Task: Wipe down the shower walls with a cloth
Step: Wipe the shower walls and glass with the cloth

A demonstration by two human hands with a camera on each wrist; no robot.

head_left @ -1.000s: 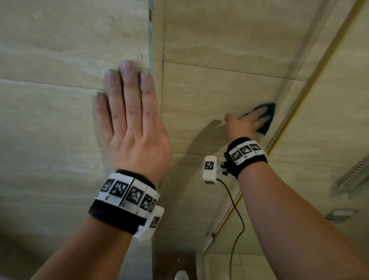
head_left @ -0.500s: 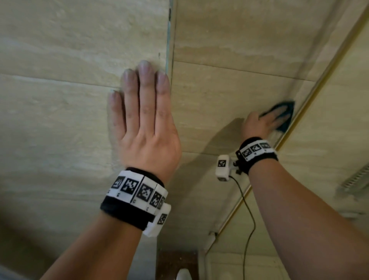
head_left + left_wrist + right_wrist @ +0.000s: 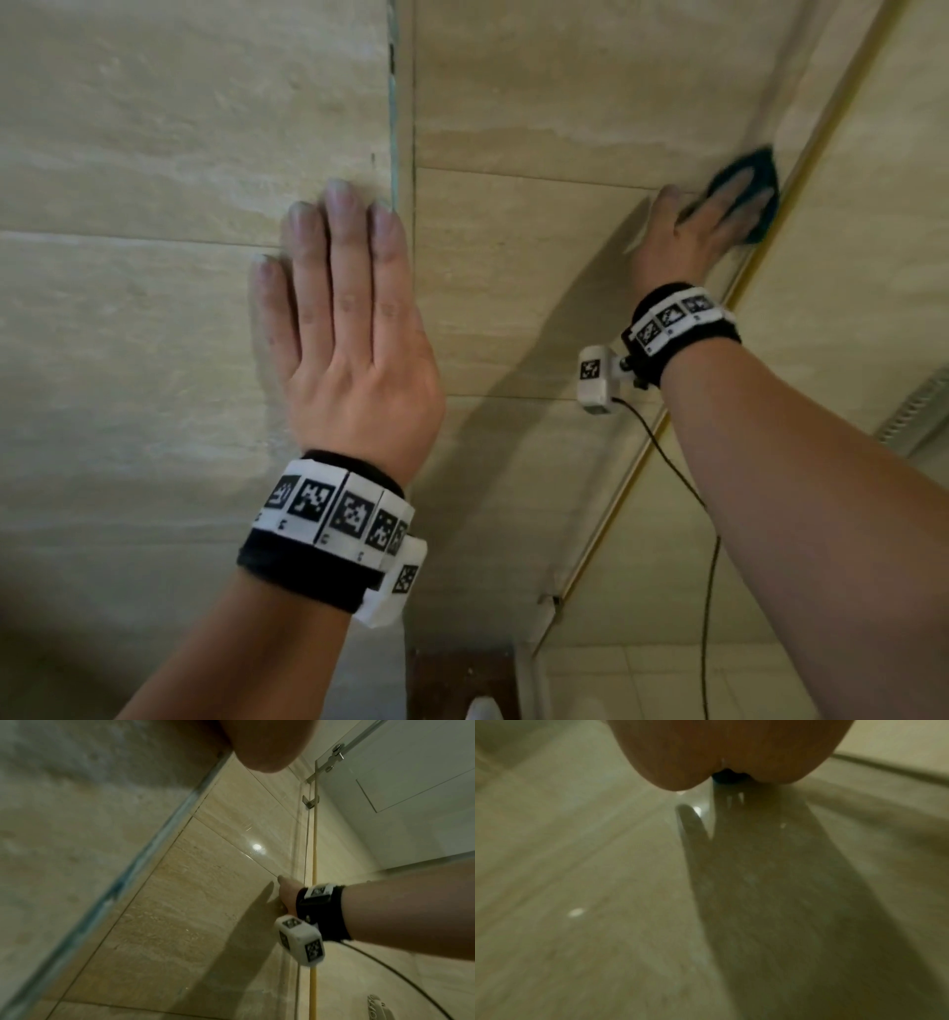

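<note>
Your right hand (image 3: pixel 706 226), fingers flat, presses the teal cloth (image 3: pixel 755 174) at the tiled wall's (image 3: pixel 513 282) corner; left hand (image 3: pixel 354 329), fingers straight, braces. Wet tile could let either palm slide.

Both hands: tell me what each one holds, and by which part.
The right hand presses a dark teal cloth against the wall with straight fingers laid over its middle. The left hand holds nothing, lying flat on the wall.
</note>
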